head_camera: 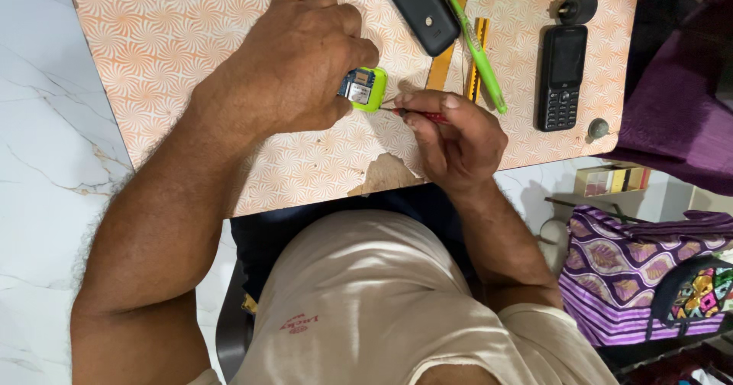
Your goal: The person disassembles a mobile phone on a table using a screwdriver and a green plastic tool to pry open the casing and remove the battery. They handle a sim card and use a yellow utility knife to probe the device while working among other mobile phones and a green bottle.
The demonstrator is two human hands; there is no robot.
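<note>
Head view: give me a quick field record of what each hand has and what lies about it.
left hand: pinning a small green device, its circuit board exposed
right hand: gripping a red-handled tool, tip at the device
surface: orange patterned table, chipped at the near edge
nearby: green toothbrush, black keypad phone, second black phone

Bench [175, 26] left of the hands open. Right side crowded: black phone [561, 76], green toothbrush [473, 45], yellow ruler [443, 64], dark handset [416, 7].
</note>
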